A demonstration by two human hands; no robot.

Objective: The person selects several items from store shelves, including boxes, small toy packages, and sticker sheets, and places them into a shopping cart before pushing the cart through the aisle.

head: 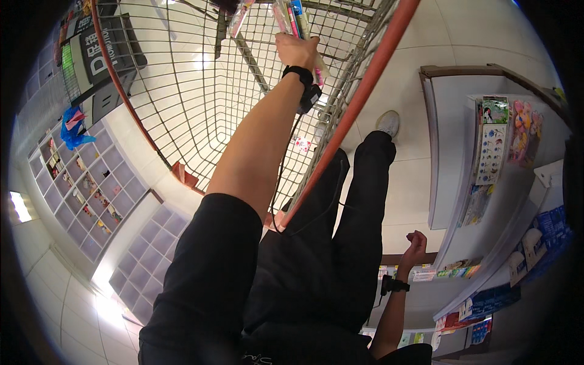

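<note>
My left hand (297,51) is closed around a bundle of slim packaged items (296,20) in clear, pink and blue wrapping, over the wire basket of a shopping cart (182,82) with a red rim. Another clear packet (239,18) with pink parts lies near it at the top edge, beside a dark shape cut off by the picture. What the packets contain cannot be made out. My right hand (414,246) hangs low beside my legs, loosely curled, with nothing visible in it. Both wrists bear black straps with small devices; a cable runs from the left one.
White shelving (474,150) with hanging packets (494,132) and blue boxes (490,303) stands close on the right. At left are a compartmented display rack (84,187) with small figures and a dark promotion sign (102,59). The cart's red rim (360,100) crosses in front of my legs.
</note>
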